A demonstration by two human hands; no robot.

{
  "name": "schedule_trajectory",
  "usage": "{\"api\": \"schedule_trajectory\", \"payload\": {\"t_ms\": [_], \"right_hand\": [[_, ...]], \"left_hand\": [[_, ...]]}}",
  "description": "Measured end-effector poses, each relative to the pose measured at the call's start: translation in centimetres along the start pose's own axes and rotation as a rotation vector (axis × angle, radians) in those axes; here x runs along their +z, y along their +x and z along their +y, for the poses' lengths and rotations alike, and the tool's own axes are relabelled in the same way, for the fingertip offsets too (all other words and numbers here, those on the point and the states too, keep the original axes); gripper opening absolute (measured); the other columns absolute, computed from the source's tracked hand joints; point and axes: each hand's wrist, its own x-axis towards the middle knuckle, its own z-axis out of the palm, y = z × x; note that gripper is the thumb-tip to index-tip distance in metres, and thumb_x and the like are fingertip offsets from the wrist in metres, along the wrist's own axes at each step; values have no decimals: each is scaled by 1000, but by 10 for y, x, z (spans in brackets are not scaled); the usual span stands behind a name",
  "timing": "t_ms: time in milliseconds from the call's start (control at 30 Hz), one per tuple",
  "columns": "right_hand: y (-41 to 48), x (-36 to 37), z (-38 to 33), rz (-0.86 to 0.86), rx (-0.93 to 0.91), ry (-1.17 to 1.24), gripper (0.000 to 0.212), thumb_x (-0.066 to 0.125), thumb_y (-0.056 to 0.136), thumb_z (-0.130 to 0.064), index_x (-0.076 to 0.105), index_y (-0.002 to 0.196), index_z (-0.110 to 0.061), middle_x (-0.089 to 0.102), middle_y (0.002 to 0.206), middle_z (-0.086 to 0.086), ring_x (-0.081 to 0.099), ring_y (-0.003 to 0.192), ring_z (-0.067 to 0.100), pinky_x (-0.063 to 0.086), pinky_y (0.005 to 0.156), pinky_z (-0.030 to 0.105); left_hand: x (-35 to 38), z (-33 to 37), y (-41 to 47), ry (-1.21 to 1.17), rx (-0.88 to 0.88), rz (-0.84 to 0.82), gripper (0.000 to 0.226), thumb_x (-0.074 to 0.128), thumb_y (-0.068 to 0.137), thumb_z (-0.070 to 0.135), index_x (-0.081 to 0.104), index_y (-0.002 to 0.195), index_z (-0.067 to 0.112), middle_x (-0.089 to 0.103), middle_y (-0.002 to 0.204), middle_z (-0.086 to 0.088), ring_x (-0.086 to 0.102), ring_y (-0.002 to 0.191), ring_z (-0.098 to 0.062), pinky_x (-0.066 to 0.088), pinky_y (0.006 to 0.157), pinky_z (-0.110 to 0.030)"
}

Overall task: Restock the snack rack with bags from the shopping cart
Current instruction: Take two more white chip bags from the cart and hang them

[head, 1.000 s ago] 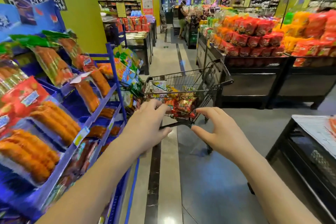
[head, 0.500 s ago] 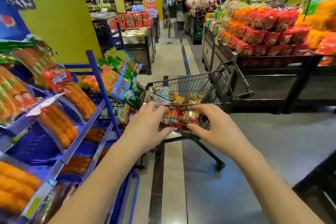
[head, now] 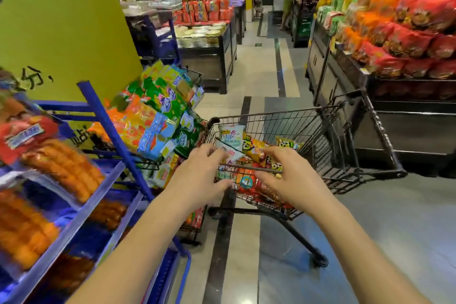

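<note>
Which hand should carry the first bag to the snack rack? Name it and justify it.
Left. The left hand is at the near-left corner of the shopping cart, by the white bag, right beside the snack rack. The right hand is over the orange bags, on the side away from the rack.

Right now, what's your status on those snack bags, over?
Left hand and right hand open over the shopping cart, nothing gripped. Bags piled inside. Snack rack close left, nothing blocking.

Colourful snack bags (head: 249,150) heaped in wire shopping cart (head: 296,116).
</note>
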Motion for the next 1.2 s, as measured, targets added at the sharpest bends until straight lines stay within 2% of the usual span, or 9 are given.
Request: {"api": "schedule_trajectory", "payload": {"t_ms": [167, 267, 433, 667, 767, 900, 1067, 1133, 1200], "right_hand": [[64, 21, 25, -47, 18, 14, 64, 68, 93, -50, 46, 149, -30, 50, 147, -8, 45, 137, 10, 38, 111, 29], [110, 41, 41, -68, 36, 11, 64, 67, 92, -54, 45, 148, -32, 50, 145, -8, 47, 135, 11, 43, 110, 33], [196, 75, 58, -89, 87, 12, 61, 69, 91, -51, 47, 146, -32, 52, 141, -9, 48, 133, 11, 45, 109, 39], [304, 119, 78, -166, 196, -4, 58, 66, 92, -53, 47, 144, -37, 52, 138, -11, 51, 127, 9, 51, 98, 37], [336, 132, 87, -191, 219, 8, 57, 67, 92, -54, 48, 143, -37, 53, 138, -10, 52, 127, 11, 51, 101, 40], [366, 146, 105, -224, 249, 47, 60, 69, 92, -50, 49, 145, -31, 54, 139, -7, 52, 129, 13, 46, 107, 35], [395, 166, 131, -295, 264, 56, 57, 67, 95, -47, 48, 146, -31, 50, 142, -10, 52, 130, 13, 40, 92, 25], [405, 177, 145, -320, 271, 108, 55, 68, 95, -45, 50, 144, -29, 52, 139, -8, 52, 127, 13, 43, 95, 26], [413, 187, 157, -324, 286, 164, 54, 69, 95, -41, 51, 143, -25, 53, 136, -5, 51, 120, 9, 41, 96, 24]], "left_hand": [[15, -27, 59, -24, -27, -29, 64, 64, 96, 51, 39, 151, 32, 37, 149, 5, 38, 140, -18, 47, 106, -38], [30, -54, 105, -48, -27, -49, 68, 65, 95, 51, 37, 153, 31, 36, 151, 5, 37, 142, -19, 47, 108, -39], [56, -105, 188, -78, -22, -77, 68, 65, 97, 49, 36, 155, 30, 34, 153, 4, 36, 143, -19, 46, 102, -35], [93, -175, 287, -198, -26, -217, 67, 68, 94, 49, 39, 152, 31, 36, 150, 5, 37, 141, -18, 42, 110, -37], [107, -191, 319, -212, -23, -257, 71, 69, 94, 49, 37, 154, 30, 34, 152, 5, 35, 143, -18, 41, 109, -36], [123, -203, 350, -259, -49, -323, 73, 71, 92, 47, 38, 155, 31, 34, 151, 4, 36, 142, -17, 42, 112, -38], [144, -213, 377, -291, -101, -415, 73, 71, 93, 48, 36, 156, 32, 31, 154, 4, 33, 145, -18, 42, 113, -40], [156, -217, 383, -296, -137, -438, 74, 71, 93, 47, 35, 156, 31, 33, 154, 3, 33, 144, -18, 41, 114, -41], [170, -220, 386, -325, -163, -468, 74, 72, 94, 44, 34, 157, 28, 33, 154, 3, 34, 144, -18, 39, 113, -34]]}}
